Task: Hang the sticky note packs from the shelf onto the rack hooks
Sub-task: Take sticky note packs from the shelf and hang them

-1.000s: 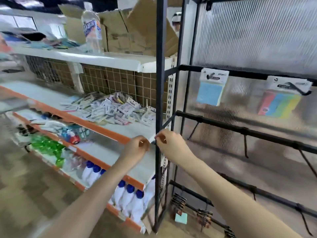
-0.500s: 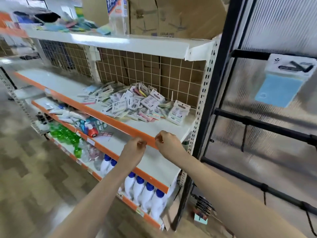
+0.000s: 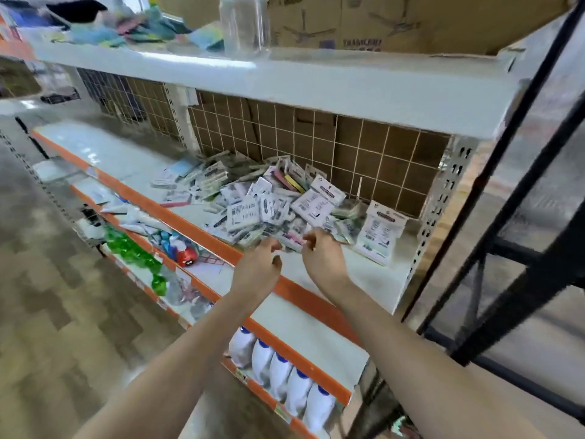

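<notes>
Both hands reached toward the packs on the shelf.

The left hand (image 3: 258, 269) and right hand (image 3: 319, 256) hovered side by side, fingers loosely curled and holding nothing, at the near edge of the packs (image 3: 269, 204) heaped on the shelf (image 3: 364, 274); the rack (image 3: 519, 248) stood to the right.

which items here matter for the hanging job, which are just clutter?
Job:
pile of sticky note packs
shelf
black rack
left hand
right hand

Clutter:
white bottles
green bottles
clear bottle
cardboard box
</notes>
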